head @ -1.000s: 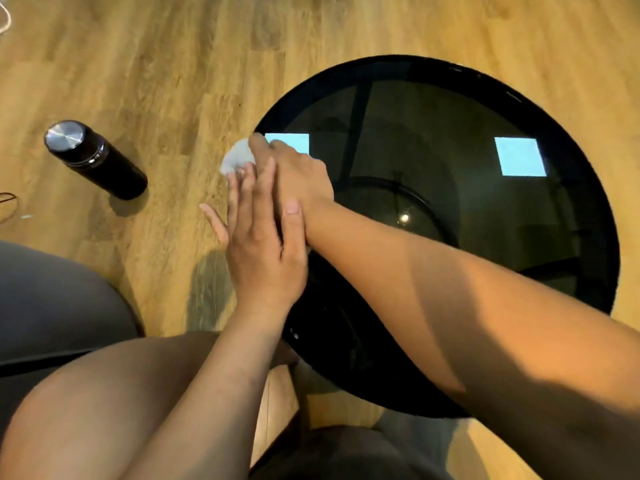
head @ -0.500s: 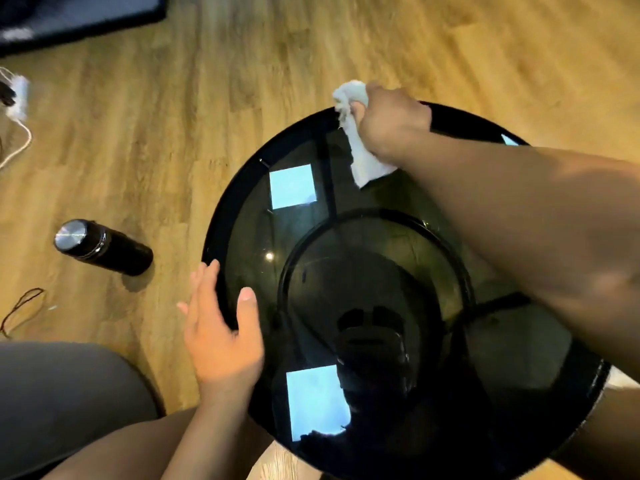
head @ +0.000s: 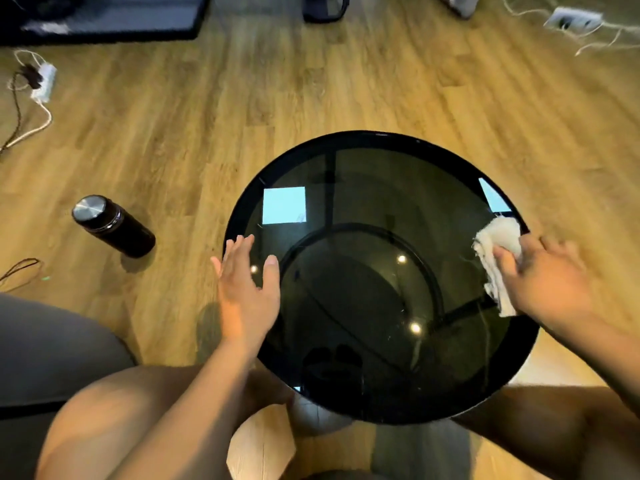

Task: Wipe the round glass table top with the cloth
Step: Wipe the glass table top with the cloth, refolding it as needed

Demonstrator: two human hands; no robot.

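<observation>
The round dark glass table top [head: 363, 168] fills the middle of the view, with light panels reflected in it. A crumpled white cloth [head: 498, 237] lies at the table's right rim, pressed under my right hand [head: 547, 282], whose fingers are closed over its lower part. My left hand [head: 247, 289] rests flat on the left rim, fingers spread, holding nothing. Both my forearms reach in from the bottom of the frame.
A black flask with a silver lid [head: 112, 225] stands on the wooden floor left of the table. Cables and a power strip [head: 38, 81] lie at the far left, another strip [head: 571, 19] at the top right. My knees are at the bottom.
My right hand has swept the cloth along the rim, from the left edge to the far edge and now to the right edge. My left hand has stayed on the left rim.
</observation>
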